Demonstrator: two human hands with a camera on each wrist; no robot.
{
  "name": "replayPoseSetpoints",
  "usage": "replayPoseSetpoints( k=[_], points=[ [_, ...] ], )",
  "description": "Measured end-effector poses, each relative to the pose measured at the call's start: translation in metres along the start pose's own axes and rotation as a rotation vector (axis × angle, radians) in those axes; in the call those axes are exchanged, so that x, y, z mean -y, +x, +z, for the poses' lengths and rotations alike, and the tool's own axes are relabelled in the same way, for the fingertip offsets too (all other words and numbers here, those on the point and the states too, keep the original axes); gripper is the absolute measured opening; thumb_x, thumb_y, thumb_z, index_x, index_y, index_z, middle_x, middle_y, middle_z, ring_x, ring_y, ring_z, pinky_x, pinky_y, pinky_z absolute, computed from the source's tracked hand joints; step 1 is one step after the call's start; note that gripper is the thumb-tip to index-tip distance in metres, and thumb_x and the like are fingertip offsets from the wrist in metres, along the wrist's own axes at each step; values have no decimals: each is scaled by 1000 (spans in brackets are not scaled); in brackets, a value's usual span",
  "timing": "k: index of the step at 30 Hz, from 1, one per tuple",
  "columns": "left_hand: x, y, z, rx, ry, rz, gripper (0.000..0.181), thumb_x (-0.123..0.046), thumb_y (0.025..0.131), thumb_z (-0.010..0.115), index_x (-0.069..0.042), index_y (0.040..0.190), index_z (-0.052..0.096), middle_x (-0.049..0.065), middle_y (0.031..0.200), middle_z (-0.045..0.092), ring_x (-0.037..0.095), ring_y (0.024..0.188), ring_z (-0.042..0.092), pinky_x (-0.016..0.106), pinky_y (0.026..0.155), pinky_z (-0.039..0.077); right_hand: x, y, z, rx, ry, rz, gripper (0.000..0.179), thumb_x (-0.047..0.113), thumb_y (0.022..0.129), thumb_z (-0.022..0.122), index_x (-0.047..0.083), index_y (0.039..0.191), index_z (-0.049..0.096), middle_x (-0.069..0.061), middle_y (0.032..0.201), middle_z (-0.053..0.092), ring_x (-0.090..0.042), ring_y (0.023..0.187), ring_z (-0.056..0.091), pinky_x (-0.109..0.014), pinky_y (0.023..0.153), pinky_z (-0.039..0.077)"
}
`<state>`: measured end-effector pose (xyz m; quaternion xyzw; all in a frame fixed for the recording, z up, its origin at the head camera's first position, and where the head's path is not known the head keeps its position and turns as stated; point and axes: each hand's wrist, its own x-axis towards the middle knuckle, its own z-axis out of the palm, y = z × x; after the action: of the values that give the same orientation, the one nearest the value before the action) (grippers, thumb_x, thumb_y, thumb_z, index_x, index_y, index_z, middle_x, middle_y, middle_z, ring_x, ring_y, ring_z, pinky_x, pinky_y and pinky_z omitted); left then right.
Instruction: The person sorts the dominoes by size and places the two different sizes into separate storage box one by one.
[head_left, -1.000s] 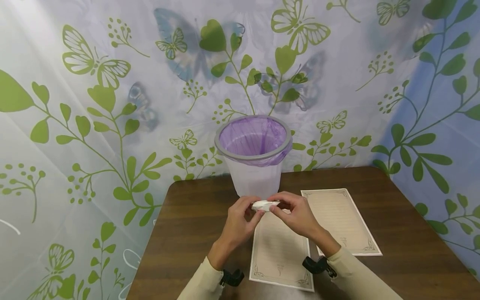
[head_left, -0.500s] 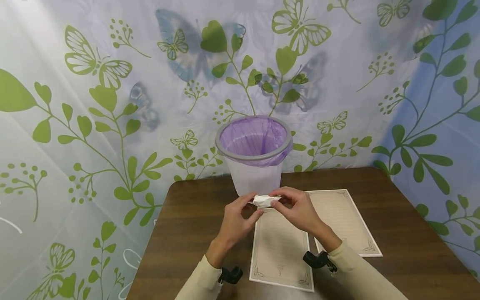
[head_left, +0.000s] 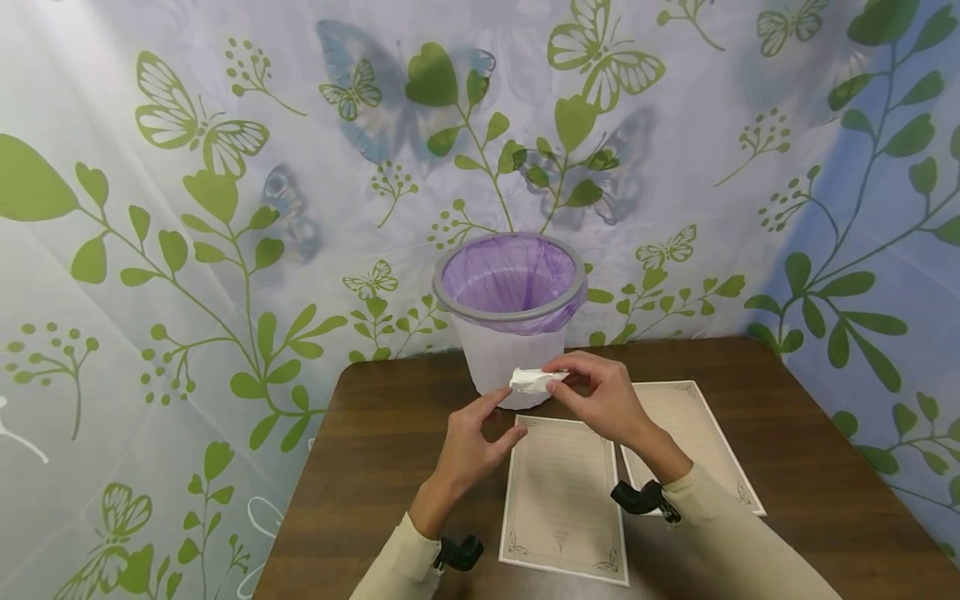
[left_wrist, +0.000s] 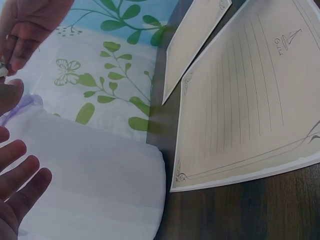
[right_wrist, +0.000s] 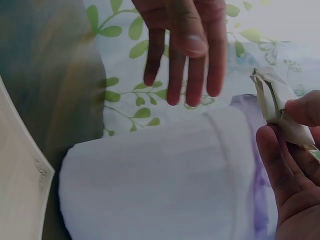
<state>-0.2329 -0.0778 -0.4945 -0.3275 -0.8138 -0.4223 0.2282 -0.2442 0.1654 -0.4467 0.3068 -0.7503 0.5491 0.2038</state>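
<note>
The right hand pinches a crumpled paper in front of the bin, the left hand ungrasping, fingers loosely extended nearby.

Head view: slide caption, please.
Right hand pinches crumpled paper in front of the bin; left hand alongside, two sheets on the table.

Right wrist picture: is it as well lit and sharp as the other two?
Not quite. Right wrist: the leafy curtain washes out toward the upper right, the wooden table looks hazy, yet the white wad shows readable folds. Left wrist: thin ruled lines on the nearer sheet are legible. Head: mostly clear, the curtain brightest at upper left.
</note>
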Motion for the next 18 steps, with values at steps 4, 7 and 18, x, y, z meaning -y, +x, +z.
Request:
replayPoseSetpoints(
  k=[4,7,18],
  points=[
    [0,-2,-3,59,29,-29,63,-29,83,83,-8,137,60,7,133,66,17,112,67,33,94,56,6,11,-6,-13,5,-35,25,4,86,78,11,109,74,-5,106,73,-20,83,73,-31,70,61],
    [1,-4,-4,112,42,-32,67,-32,83,84,-7,139,58,7,138,63,20,125,62,35,104,51,11,19,-11,-18,12,-42,25,3,86,78,11,109,74,-4,106,73,-21,83,73,-32,71,61],
    [9,-17,-3,281,144,6,80,-41,80,84,-8,145,51,8,144,57,22,135,54,38,110,45,20,46,-25,-26,-29,-109,27,0,86,76,11,111,74,-6,107,74,-16,87,73,-26,75,60]
  ],
)
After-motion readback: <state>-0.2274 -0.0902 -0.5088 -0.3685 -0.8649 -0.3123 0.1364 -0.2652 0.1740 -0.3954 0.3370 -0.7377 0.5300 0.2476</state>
